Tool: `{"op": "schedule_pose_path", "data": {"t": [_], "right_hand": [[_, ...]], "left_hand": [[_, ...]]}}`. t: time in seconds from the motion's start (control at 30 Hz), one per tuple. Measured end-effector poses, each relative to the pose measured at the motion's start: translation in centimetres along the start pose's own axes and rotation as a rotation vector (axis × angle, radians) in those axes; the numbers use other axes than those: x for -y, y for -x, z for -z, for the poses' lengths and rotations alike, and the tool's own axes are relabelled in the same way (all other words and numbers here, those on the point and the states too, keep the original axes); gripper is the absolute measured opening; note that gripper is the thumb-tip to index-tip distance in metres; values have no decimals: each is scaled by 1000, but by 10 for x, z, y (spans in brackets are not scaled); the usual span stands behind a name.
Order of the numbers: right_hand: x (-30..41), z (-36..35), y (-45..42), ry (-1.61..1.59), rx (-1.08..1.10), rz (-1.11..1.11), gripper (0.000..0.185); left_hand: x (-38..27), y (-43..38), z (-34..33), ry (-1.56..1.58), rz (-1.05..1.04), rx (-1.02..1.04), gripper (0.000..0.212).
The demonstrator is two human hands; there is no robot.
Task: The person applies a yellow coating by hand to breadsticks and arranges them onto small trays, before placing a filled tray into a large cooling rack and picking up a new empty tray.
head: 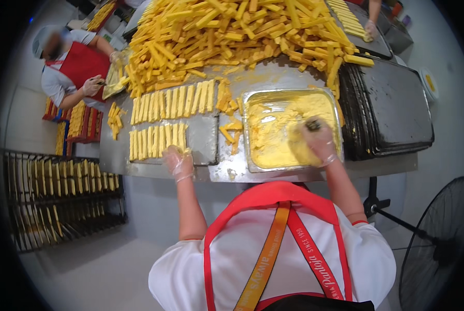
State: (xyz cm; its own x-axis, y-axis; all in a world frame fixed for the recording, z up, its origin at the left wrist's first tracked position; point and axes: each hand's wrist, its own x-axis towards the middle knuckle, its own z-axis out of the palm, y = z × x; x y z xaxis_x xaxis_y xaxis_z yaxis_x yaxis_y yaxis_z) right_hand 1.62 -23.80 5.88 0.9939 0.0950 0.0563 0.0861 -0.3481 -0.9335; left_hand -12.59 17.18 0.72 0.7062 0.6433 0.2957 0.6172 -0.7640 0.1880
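Note:
My left hand point(179, 161), in a clear plastic glove, touches the right end of the near row of cream-coated cake sticks point(154, 142). Its fingertips hide the near ends of the last sticks, so I cannot tell whether they grip one. Those sticks lie side by side on a metal baking tray point(202, 145), with a second coated row point(173, 101) behind. My right hand point(322, 144), gloved too, is closed around the dark handle point(312, 124) of a blurred spreading tool. It works over yellow cream point(272, 136) in a deep steel pan point(251, 165).
Uncoated yellow sticks point(232, 35) form a large heap at the back. Dark baking trays point(399, 109) are stacked at right. A co-worker in a red apron point(86, 66) stands at left; another gloved hand point(370, 30) reaches in at back right. A tray rack point(64, 194) and a fan point(438, 241) flank me.

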Motion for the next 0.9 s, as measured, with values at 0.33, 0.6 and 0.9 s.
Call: {"op": "schedule_pose_path", "data": {"t": [0.33,0.6,0.9], "right_hand": [[-22,31,-38,327,-225,288,17],[-49,49,-26,-61,-4,-9,22],[-15,50,-12,-28,325,24,27]], "left_hand": [[-253,-39,35,644,-841,-9,49],[-466,-10,-23,433,-1058,817,56],[-471,-18,-74,947,-681,532,29]]}}
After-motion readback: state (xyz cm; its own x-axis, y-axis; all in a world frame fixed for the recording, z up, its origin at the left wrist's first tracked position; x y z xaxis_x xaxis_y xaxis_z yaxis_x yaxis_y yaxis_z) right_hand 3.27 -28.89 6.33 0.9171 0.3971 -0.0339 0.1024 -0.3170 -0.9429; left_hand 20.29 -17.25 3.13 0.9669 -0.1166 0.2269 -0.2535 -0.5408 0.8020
